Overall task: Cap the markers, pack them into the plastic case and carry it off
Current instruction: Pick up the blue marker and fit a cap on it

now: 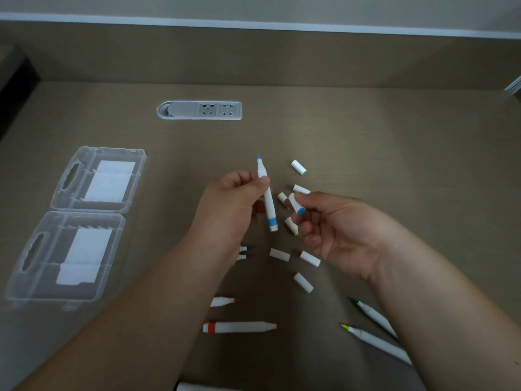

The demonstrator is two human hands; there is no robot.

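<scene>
Markers uncapped on brown table (366, 131), one in hand.
Left hand (234, 198) pinches white blue-tipped marker (267, 197) upright; right hand (335, 230) pinches white blue-ended cap (296, 204) just beside it; open clear plastic case (81, 221) lies far left.

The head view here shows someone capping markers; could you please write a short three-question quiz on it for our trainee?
1. True or false: the plastic case lies closed at the left of the desk.
2. Which colour is the tip of the marker that the left hand grips? A red, B blue, C green.
3. Fill in: the right hand pinches a white ____ with a blue end.

Key
1. False: it lies open, both halves flat.
2. B: the blue marker points its tip away from the person.
3. cap: the blue cap is not yet on the marker.
</scene>
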